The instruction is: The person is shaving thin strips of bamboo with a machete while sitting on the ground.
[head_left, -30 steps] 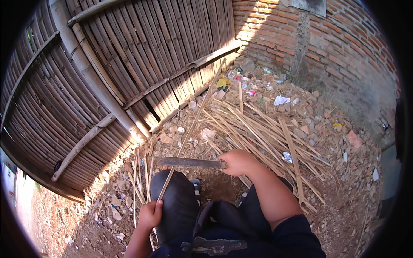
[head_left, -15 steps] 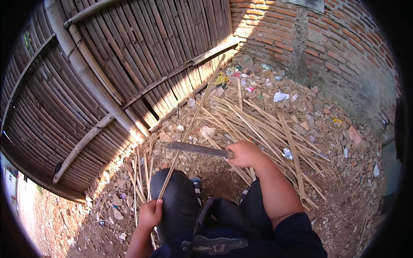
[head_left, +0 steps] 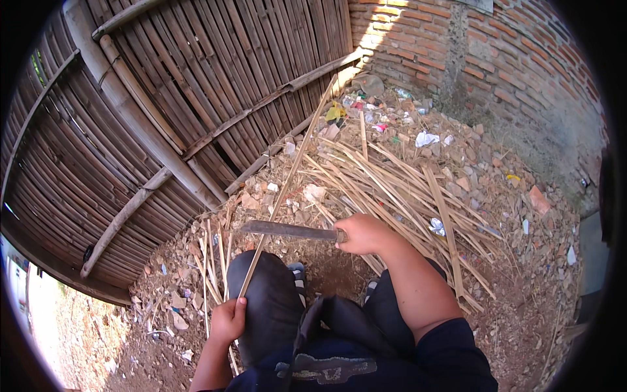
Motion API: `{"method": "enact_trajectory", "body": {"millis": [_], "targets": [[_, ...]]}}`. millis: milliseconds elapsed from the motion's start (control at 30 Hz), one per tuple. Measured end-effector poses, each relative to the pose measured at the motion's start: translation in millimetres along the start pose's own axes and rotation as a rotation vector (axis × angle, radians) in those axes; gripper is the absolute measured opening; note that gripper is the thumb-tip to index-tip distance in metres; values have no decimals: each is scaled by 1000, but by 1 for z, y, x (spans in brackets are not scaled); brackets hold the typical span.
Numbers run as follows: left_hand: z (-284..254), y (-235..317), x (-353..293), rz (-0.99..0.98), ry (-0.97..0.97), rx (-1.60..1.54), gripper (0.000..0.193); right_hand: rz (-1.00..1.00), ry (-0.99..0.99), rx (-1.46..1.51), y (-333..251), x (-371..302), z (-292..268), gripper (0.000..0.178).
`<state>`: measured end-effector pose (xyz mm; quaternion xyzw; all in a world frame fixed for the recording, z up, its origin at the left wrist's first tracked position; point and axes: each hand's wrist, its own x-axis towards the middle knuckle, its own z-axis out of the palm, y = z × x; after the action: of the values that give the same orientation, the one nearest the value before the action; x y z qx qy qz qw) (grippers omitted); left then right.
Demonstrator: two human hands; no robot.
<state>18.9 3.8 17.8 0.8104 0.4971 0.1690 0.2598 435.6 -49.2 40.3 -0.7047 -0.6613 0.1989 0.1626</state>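
My left hand is closed round the near end of a long bamboo strip, beside my left knee. The strip slants away from me, past the knee, toward the bamboo wall. In my right hand is the handle of a machete, the fingers wrapped round it. Its dark, flat blade points left and lies across the strip just beyond my left knee. Whether the edge presses into the strip I cannot tell.
A heap of split bamboo strips covers the ground ahead and right. Thinner strips lie left of my knee. A bamboo wall stands at the left, a brick wall at the far right. Rubble and litter are strewn between.
The machete and my right hand have shifted slightly to the left along the strip's side. My left hand keeps its hold, almost unmoved.
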Motion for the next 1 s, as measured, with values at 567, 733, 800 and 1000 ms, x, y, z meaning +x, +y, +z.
{"method": "enact_trajectory", "body": {"millis": [567,733,800,1000], "targets": [[-3,3,0,-61,-35,-4,53,41,-75,-3,-3,4,1,43],[-1,0,0,-85,-48,-18,55,35,-61,-2,1,6,5,42],[-1,0,1,-82,-45,-21,55,21,-50,15,2,6,6,41],[0,-3,1,-91,-46,-51,54,4,-55,8,3,10,11,44]]}}
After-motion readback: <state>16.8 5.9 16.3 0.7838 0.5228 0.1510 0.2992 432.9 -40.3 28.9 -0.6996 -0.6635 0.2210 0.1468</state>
